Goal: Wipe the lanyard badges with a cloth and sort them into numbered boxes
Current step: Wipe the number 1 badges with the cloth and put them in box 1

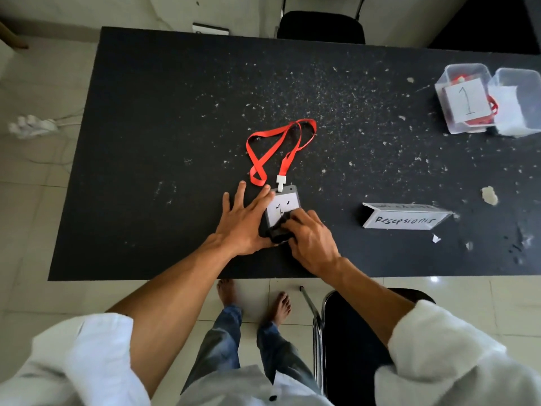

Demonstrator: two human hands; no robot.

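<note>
Black and speckled with pale flecks, the desk [175, 112] fills most of my view. A black chair [322, 27] stands beyond its far edge. Toward the far right corner sit two clear plastic boxes just beside each other. The box marked 1 [465, 98] has red strap showing inside it. The second box [518, 104] carries a white label whose number I cannot read. Nearer the near edge on the right stands a folded paper sign [404, 219] with handwriting on it.

My left hand [246, 221] lies flat near the middle of the near edge, fingers straight and spread wide. The fingers furthest to the right press on the left side of the badge [285, 206]. My right hand [313, 241] has its fingers curled down around a dark cloth [278, 232], holding it against the badge's lower part.

The red lanyard [275, 148] loops loosely on the desk beyond the badge, toward the middle. The badge itself is a grey holder with a white card, a handwritten 1 partly showing above the cloth. A small white clip [280, 183] joins the strap to its top edge.
</note>
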